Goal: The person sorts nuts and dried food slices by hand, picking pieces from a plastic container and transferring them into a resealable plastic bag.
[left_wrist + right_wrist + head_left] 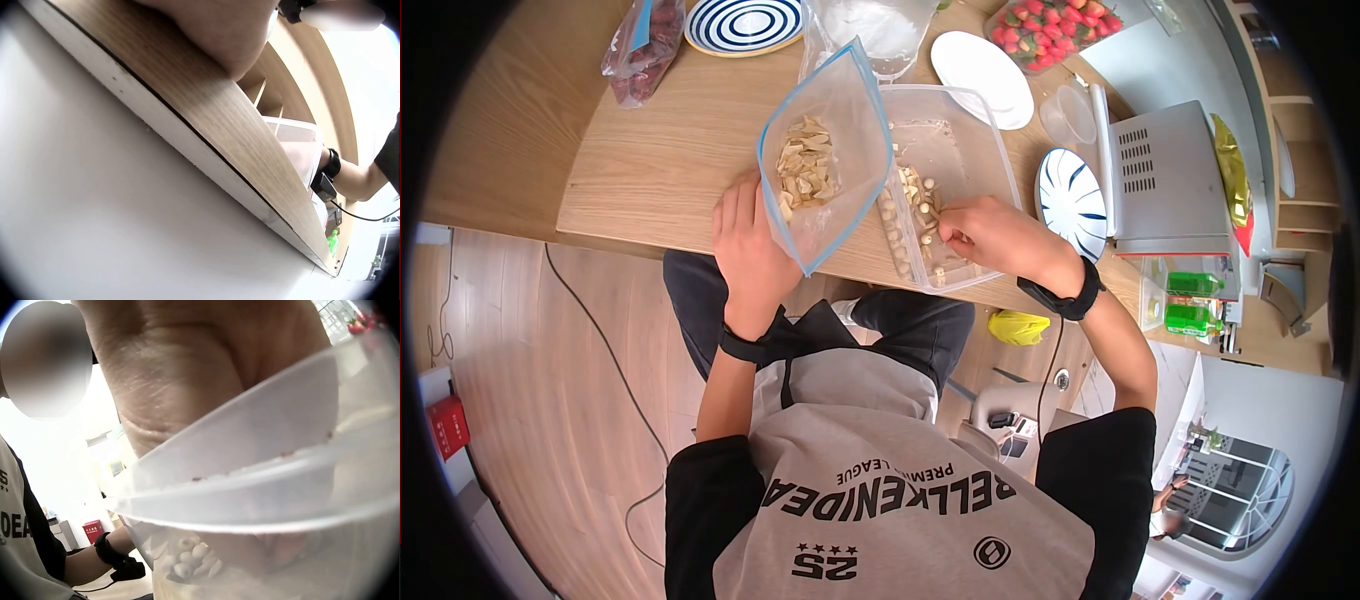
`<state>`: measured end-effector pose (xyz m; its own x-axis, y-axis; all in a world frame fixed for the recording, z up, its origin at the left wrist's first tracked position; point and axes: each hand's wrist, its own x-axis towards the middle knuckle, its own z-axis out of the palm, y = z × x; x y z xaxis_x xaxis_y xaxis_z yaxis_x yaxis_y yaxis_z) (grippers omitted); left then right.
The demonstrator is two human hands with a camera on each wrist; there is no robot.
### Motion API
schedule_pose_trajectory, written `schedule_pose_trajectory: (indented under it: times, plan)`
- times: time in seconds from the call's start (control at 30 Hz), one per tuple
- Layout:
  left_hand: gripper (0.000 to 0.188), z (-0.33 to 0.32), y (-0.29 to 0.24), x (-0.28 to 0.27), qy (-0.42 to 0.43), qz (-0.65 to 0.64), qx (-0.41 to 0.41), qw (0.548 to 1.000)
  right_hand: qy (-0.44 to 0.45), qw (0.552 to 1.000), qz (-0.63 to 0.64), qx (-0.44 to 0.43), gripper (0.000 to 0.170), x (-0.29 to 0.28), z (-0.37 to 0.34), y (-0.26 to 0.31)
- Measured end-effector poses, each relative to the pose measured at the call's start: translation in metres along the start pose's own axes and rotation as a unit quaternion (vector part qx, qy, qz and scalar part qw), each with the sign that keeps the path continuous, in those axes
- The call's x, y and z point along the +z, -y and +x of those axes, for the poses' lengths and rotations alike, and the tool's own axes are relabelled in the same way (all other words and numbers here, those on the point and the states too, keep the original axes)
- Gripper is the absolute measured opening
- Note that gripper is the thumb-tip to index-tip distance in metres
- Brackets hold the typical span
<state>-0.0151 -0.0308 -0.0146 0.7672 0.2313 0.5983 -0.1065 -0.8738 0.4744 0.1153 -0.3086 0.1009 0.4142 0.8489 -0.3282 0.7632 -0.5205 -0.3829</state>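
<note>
My left hand grips the near left side of a clear zip bag with a blue seal; its thumb is hidden behind the plastic. The bag stands with its mouth spread, holding pale flat dried slices. In the left wrist view, the heel of this hand lies close over the table edge. My right hand reaches over the near right rim into a clear plastic box, fingers curled low among whitish round pieces like lotus seeds. I cannot tell whether its fingertips pinch one.
Behind are a bag of dark red dried fruit, a blue-ringed plate, a bag of white contents, a white plate and strawberries. A patterned plate and a grey appliance stand to the right.
</note>
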Motion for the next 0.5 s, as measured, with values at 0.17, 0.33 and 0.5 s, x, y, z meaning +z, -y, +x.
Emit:
schedule_pose_trajectory:
  times: [0.17, 0.33, 0.5]
  plan:
    - [0.064, 0.002, -0.006, -0.004, 0.0, -0.013, -0.017, 1.0, -0.086, 0.994, 0.041, -0.045, 0.008, -0.025, -0.007, 0.011]
    - [0.064, -0.005, 0.004, 0.002, 0.003, 0.01, 0.02, 1.0, -0.281, 0.952, 0.109, -0.052, 0.011, -0.084, -0.002, 0.07]
    - [0.065, -0.006, 0.008, 0.005, 0.013, -0.031, 0.013, 0.999, -0.37, 0.911, 0.076, -0.167, 0.015, -0.094, 0.03, 0.097]
